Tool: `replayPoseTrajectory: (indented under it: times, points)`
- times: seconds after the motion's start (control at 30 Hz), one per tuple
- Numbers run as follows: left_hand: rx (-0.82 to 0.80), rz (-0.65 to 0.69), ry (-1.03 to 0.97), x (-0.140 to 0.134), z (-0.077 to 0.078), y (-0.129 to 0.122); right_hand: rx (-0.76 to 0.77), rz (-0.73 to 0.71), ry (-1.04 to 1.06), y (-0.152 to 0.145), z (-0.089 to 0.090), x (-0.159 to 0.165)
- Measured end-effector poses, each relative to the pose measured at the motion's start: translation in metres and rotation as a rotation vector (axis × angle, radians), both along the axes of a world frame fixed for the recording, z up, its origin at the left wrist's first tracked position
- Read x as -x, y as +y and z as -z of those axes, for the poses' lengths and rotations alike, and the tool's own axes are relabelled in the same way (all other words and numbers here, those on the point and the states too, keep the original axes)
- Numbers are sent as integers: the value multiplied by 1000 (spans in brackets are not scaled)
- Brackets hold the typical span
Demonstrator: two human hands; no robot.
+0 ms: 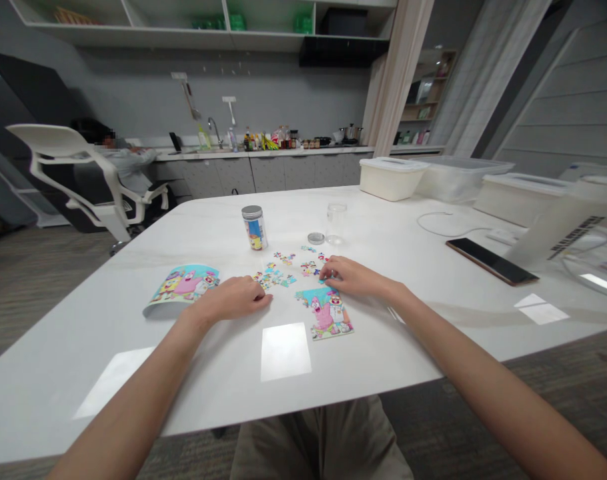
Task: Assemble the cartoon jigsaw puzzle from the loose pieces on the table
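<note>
A partly assembled jigsaw puzzle [328,313] with a pink cartoon figure lies flat in front of me. My right hand [351,275] is just above its top edge, fingers bent and pinched on a small puzzle piece that they mostly hide. Loose puzzle pieces [276,277] are scattered beyond the assembled part. Beside them my left hand [236,297] rests on the table, its fingers curled in and nothing visible in them. Partly behind the left wrist, a curled picture sheet [186,283] shows the same cartoon figures.
Past the pieces stand a printed can [254,229], a clear jar [336,225] and a round metal lid [316,238]. A phone [491,260], a cable [433,215] and white storage boxes [391,179] are on the right. A person [128,163] sits beyond the table at left.
</note>
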State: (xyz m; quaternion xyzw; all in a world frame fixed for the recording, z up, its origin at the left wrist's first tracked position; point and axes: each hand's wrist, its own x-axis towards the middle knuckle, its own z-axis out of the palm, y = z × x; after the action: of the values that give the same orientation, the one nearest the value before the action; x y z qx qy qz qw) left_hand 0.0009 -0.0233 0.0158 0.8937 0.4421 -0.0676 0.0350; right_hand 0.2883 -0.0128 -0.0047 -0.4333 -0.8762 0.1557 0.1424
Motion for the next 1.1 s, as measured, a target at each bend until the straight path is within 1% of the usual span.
replayPoseTrajectory:
  times: [0.2, 0.47, 0.63, 1.1]
  points:
    - [30, -27, 26, -1, -4, -2, 7, 13, 0, -3, -3, 1]
    - [73, -28, -49, 1, -3, 0, 7, 7, 8, -1, -1, 0]
    - [78, -39, -34, 0, -2, 0, 6, 4, -6, 0, 0, 0]
    - [54, -5, -23, 1, 1, 3, -22, -10, 13, 3, 4, -2]
